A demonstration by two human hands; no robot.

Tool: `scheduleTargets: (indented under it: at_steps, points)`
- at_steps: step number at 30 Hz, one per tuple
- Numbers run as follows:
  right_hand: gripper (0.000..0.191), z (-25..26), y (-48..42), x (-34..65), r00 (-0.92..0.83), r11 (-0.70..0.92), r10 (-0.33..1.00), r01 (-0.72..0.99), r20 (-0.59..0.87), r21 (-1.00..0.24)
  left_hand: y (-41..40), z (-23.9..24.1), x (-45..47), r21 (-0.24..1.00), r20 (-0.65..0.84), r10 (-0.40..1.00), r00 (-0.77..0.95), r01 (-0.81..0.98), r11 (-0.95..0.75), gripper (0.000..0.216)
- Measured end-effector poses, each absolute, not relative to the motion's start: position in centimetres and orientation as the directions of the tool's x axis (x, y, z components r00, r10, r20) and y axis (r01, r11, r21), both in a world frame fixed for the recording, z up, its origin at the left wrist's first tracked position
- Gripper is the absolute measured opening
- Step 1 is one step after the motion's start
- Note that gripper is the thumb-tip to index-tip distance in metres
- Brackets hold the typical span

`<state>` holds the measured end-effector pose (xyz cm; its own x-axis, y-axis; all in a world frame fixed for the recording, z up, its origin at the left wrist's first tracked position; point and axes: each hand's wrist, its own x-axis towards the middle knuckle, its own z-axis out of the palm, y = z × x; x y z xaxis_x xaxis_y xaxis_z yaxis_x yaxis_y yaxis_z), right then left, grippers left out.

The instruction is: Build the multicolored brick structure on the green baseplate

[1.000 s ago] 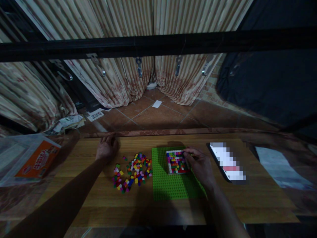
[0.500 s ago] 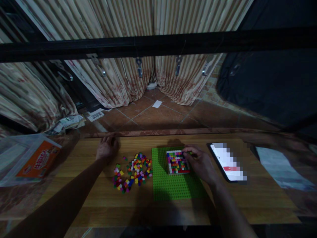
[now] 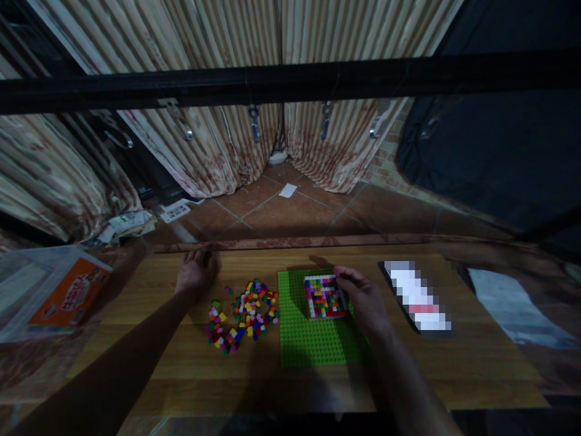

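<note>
A green studded baseplate (image 3: 318,348) lies on the wooden table. On its upper part sits a square of small building bricks (image 3: 324,298), filled with many colours inside a white border. At the far right corner of that square is my right hand (image 3: 363,300), thumb and fingertips pinched together. Whatever they hold is too small and dark to make out. My left hand (image 3: 195,270) rests on the table near its far edge, fingers loosely spread and holding nothing. Between that hand and the baseplate lies a scattered pile of loose bricks (image 3: 254,309) in mixed colours.
A phone (image 3: 417,297) with a blurred screen lies right of the baseplate. Beyond the table's right side is a pale sheet (image 3: 517,309). A clear plastic box with an orange label (image 3: 68,290) stands at the left. A dark bar with hooks (image 3: 290,82) crosses above.
My right hand has shifted slightly at the square's far right corner, its fingertips a little higher. My left hand and the loose bricks stay put.
</note>
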<state>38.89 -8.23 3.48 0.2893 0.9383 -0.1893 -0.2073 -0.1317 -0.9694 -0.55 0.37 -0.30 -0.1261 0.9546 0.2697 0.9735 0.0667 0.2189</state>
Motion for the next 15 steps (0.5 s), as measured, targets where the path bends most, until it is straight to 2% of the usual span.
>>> scheduleTargets:
  at_steps: [4,15]
  points:
    - [0.027,3.14,-8.29,38.92,0.320,-0.098,0.933,-0.217,-0.166,-0.971,0.24,-0.03,-0.35,0.225,0.259,0.958,-0.127,0.972,0.068,0.043]
    - [0.029,3.43,-8.36,37.95,0.299,-0.141,0.930,-0.245,-0.213,-0.959,0.12,0.22,-0.15,0.218,0.250,0.960,-0.126,0.973,0.071,0.043]
